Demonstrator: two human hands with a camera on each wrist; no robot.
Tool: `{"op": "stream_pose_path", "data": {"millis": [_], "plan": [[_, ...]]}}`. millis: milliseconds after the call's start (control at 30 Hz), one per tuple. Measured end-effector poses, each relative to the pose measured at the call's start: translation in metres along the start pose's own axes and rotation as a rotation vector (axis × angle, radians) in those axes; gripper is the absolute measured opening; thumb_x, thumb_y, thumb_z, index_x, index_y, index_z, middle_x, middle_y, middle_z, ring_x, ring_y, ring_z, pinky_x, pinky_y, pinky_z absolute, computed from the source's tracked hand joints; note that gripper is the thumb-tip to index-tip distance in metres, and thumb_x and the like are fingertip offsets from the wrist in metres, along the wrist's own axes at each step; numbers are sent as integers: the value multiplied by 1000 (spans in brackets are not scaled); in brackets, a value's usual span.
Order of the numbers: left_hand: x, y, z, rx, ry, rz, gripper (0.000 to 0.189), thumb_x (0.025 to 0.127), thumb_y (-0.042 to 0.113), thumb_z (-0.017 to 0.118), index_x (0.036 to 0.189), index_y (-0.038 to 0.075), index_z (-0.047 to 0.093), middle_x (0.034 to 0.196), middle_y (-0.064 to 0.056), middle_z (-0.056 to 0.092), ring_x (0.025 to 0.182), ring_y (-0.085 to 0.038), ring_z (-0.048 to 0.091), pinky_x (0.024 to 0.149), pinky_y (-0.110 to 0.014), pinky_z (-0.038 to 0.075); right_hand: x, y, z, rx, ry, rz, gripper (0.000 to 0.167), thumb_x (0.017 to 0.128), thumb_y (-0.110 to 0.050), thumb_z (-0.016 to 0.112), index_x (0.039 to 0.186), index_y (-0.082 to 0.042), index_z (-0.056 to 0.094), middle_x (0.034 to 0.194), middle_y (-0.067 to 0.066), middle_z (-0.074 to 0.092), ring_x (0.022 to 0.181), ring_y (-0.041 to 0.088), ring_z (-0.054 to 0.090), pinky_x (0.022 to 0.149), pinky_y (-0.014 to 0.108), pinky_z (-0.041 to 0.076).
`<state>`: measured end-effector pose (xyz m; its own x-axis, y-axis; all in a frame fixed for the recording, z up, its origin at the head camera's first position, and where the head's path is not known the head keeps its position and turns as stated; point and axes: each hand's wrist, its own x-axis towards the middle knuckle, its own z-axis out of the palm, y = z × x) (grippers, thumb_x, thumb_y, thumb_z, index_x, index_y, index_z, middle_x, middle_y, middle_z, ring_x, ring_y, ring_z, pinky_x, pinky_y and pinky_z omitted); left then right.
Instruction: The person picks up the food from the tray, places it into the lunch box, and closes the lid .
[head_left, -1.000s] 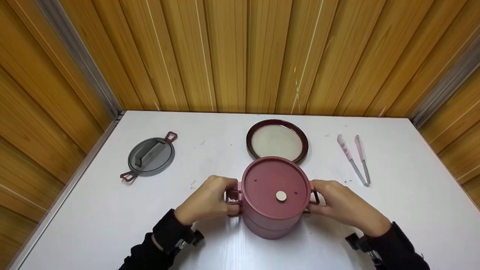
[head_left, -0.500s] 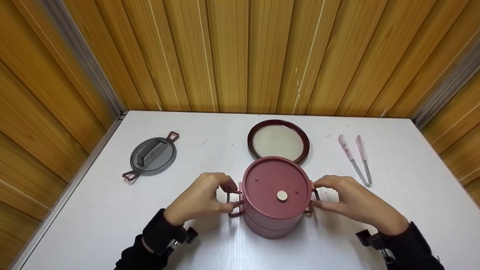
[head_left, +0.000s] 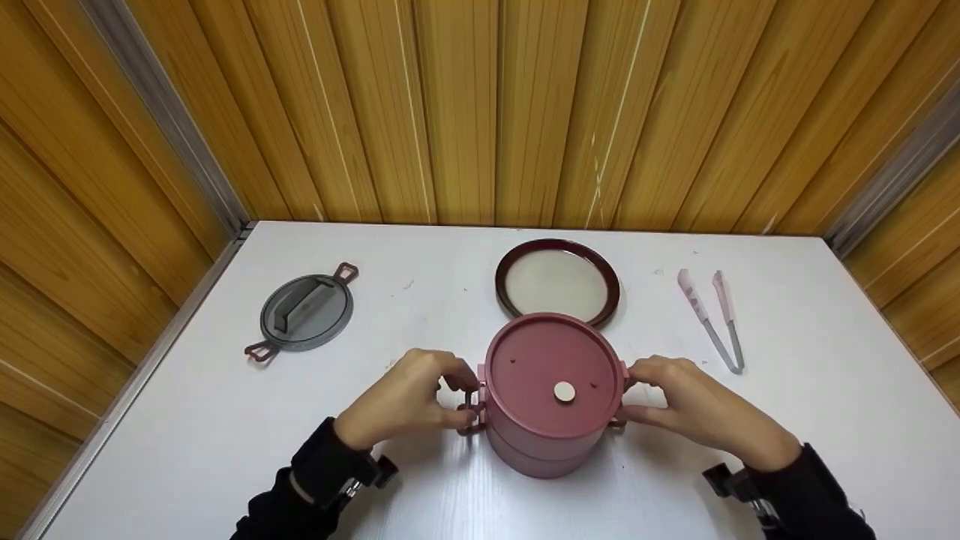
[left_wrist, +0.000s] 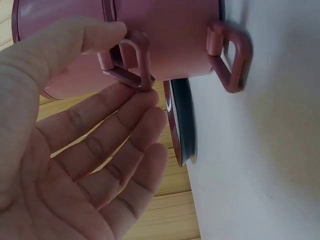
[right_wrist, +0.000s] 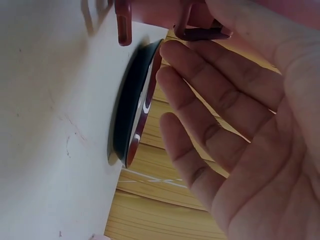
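Note:
A dusty-red two-tier pot stands upright on the white table. Its flat lid carries a small cream knob. My left hand is at the pot's left side, pinching the upper loop handle between thumb and fingertips. Below it, the lower handle sticks out untouched. On the other side my right hand has thumb and fingertips round the upper right handle, the other fingers fairly straight. The lower right handle is free.
Right behind the pot lies a round plate with a dark red rim. At the left is a grey round pan with red handles and a bar on top. Pink-and-grey tongs lie spread at the right. A wood-panelled wall closes the back.
Both hands loosened from their fuller grip on the handles, drew slightly outward, then came back in with thumb and fingertips. The upper left handle now stands more raised. The pot stays in place.

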<state>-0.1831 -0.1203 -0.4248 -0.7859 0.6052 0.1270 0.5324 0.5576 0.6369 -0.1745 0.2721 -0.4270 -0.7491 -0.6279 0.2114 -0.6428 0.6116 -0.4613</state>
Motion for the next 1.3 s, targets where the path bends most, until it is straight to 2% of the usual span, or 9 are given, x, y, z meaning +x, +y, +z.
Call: {"op": "stream_pose_path", "data": {"millis": [133, 367, 533, 667, 767, 867, 1033, 1200, 1300], "plan": [[1, -2, 3, -15, -1, 3, 22, 83, 11, 91, 104, 11, 84, 98, 0, 85, 94, -26, 78, 86, -33, 63, 0, 2, 2, -14, 12, -15, 23, 94, -25, 90, 116, -22, 82, 107, -10, 83, 103, 13, 76, 90, 41, 62], [2, -5, 5, -62, -21, -18, 22, 86, 14, 91, 106, 11, 84, 99, 0, 85, 95, -24, 80, 91, -46, 66, 0, 2, 2, -11, 3, -16, 26, 95, -27, 89, 120, -20, 82, 110, -8, 84, 106, 15, 77, 93, 42, 63], [0, -8, -5, -114, -32, -35, 41, 94, 28, 87, 128, 7, 79, 126, -9, 83, 122, -29, 78, 109, -53, 61, -5, -1, -7, -11, 66, 12, 29, 103, -17, 79, 132, -16, 79, 120, -8, 83, 112, 12, 77, 97, 40, 64], [-2, -7, -11, -235, -12, -63, 46, 111, 31, 66, 148, 4, 67, 150, -17, 70, 145, -35, 65, 124, -58, 50, -5, -7, -11, 41, 213, 109, 36, 111, -9, 65, 147, -12, 71, 130, -3, 82, 120, 9, 75, 102, 19, 57], [-2, 0, -6, -330, 54, -110, 49, 120, 31, 45, 159, 3, 56, 163, -18, 60, 156, -37, 53, 132, -59, 40, -1, -14, -6, 151, 295, 188, 42, 116, -9, 53, 156, -14, 64, 137, 1, 79, 131, 4, 68, 107, 5, 44], [-1, 11, 9, -400, 166, -160, 56, 122, 35, 35, 167, 5, 46, 172, -16, 50, 163, -37, 43, 136, -59, 31, 5, -22, 6, 285, 335, 239, 47, 118, -12, 44, 163, -18, 57, 147, 5, 75, 141, -1, 60, 112, 4, 37], [5, 27, 41, -502, 309, -188, 64, 118, 39, 40, 174, 8, 33, 181, -14, 33, 170, -36, 28, 139, -61, 20, 15, -33, 33, 525, 335, 318, 51, 120, -24, 34, 171, -19, 44, 167, 7, 58, 150, -6, 49, 118, 10, 36], [13, 34, 65, -623, 398, -193, 67, 117, 37, 42, 175, 8, 29, 183, -12, 29, 172, -31, 23, 141, -56, 17, 21, -40, 54, 748, 335, 347, 58, 120, -30, 31, 175, -16, 32, 181, 7, 36, 157, -11, 34, 123, 7, 26], [16, 35, 75, -693, 431, -197, 68, 116, 37, 38, 175, 6, 26, 184, -11, 29, 172, -28, 23, 141, -52, 16, 23, -41, 62, 843, 343, 338, 61, 119, -32, 28, 176, -10, 28, 181, 12, 33, 156, -9, 37, 123, 8, 28]]}}
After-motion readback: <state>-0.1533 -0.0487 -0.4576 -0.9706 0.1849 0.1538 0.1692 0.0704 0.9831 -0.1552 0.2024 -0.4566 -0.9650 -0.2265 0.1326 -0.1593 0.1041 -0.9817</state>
